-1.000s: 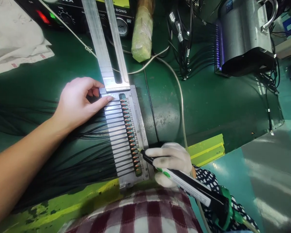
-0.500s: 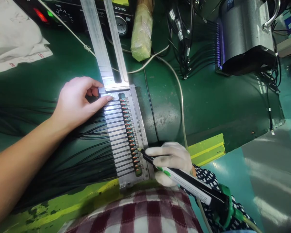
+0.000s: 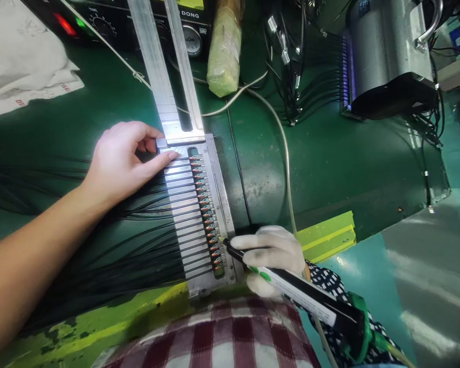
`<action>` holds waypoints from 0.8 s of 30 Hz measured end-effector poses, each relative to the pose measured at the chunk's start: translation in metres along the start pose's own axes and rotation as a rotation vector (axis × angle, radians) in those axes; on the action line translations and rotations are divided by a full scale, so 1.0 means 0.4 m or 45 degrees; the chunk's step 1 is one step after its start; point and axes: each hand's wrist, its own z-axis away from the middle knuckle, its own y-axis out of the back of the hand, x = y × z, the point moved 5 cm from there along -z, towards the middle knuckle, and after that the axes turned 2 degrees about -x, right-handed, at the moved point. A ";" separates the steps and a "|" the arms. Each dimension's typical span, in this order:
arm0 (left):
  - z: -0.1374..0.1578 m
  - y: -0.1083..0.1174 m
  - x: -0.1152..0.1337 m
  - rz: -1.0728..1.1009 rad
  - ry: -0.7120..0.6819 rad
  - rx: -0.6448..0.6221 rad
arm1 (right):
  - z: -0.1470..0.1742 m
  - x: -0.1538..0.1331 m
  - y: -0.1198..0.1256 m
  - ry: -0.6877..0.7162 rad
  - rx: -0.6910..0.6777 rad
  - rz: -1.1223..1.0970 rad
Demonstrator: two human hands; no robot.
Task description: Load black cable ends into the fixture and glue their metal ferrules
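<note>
Metal fixture [image 3: 218, 194] lies slanted on the dark green surface [image 3: 329, 168]; surface scuffed beside it, with a yellow-green strip [image 3: 329, 237] along the near edge. Fixture is a silver plate with a narrow slot; black cables [image 3: 145, 271] cross it from the left, coppery ends meeting small connectors [image 3: 209, 222] in a row. Slotted metal bar [image 3: 155, 61] at its far end. Left hand [image 3: 120, 161], bare: grip pinching fixture's far left corner, thumb on top. Right hand [image 3: 274, 250], white-gloved: grip wrapped round a black dispenser [image 3: 302, 294], tip by the connectors, contact unclear. Farther out: black control box [image 3: 117, 38] with red and green lights, wrapped greenish block [image 3: 224, 61], crumpled white bag [image 3: 26, 56]; right side, silver machine [image 3: 387, 51] glowing purple. Turquoise-and-grey floor [image 3: 433, 266] past the surface.
</note>
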 end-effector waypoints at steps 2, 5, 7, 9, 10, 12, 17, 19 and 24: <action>0.000 0.000 0.000 0.000 -0.001 -0.003 | -0.001 0.000 -0.001 0.003 -0.003 0.007; 0.000 0.002 0.000 0.000 0.000 -0.006 | -0.001 0.000 -0.001 0.008 0.002 0.016; 0.002 0.002 0.000 -0.001 -0.001 -0.009 | 0.000 0.001 -0.002 0.008 -0.004 0.017; 0.005 0.000 -0.001 -0.008 -0.005 -0.013 | 0.002 0.003 -0.003 0.007 -0.018 -0.003; 0.005 -0.002 -0.003 -0.012 -0.007 -0.015 | 0.003 0.004 0.000 0.008 -0.003 -0.030; 0.004 -0.005 -0.007 -0.014 0.000 -0.021 | 0.007 0.011 0.011 -0.041 0.074 -0.155; -0.006 0.018 0.006 0.084 0.093 -0.128 | 0.025 0.067 0.031 -0.478 0.329 -0.770; 0.013 0.052 0.054 -0.059 -0.028 -0.162 | 0.029 0.085 0.038 -0.559 0.452 -0.903; 0.199 0.064 0.195 -0.312 -0.437 -0.441 | 0.019 0.108 0.050 -0.553 0.584 -1.043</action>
